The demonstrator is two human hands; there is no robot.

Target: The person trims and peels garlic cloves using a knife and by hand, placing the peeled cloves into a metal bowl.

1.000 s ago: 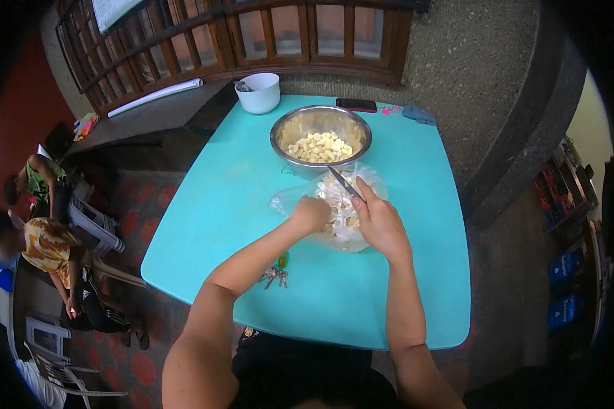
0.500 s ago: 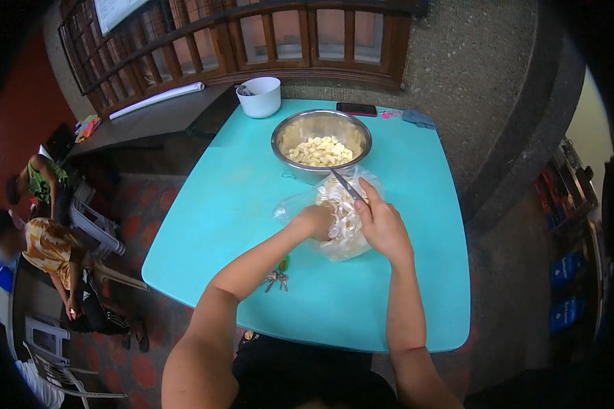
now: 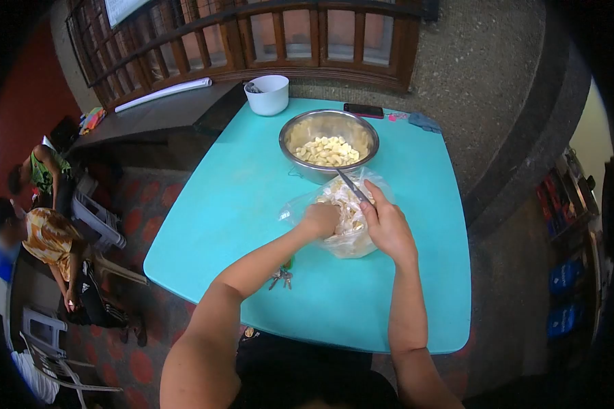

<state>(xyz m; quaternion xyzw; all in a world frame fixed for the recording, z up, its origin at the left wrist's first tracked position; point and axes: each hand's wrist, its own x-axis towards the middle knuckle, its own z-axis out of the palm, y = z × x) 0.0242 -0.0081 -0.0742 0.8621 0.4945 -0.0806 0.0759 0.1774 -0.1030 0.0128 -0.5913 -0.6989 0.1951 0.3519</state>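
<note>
My right hand [image 3: 391, 228] is closed round a small knife [image 3: 354, 186], its blade pointing up and left toward the steel bowl. My left hand [image 3: 322, 219] reaches into the mouth of a clear plastic bag [image 3: 353, 245] with whitish pieces and peelings in it; its fingers are hidden there. Just beyond the bag stands the steel bowl [image 3: 293, 153], with many pale yellow pieces [image 3: 329, 150] at its bottom.
On the turquoise table [image 3: 211, 225] are a white container [image 3: 269, 99], a dark phone [image 3: 363, 110], a grey-blue cloth [image 3: 424, 122] and keys [image 3: 281, 278]. Two people [image 3: 51, 238] sit at the left near plastic chairs [image 3: 99, 215]. A wall with wooden windows stands behind.
My left hand has shifted slightly within the bag's opening, and the bag has changed shape a little. My right hand keeps the knife. The whole view has shifted slightly.
</note>
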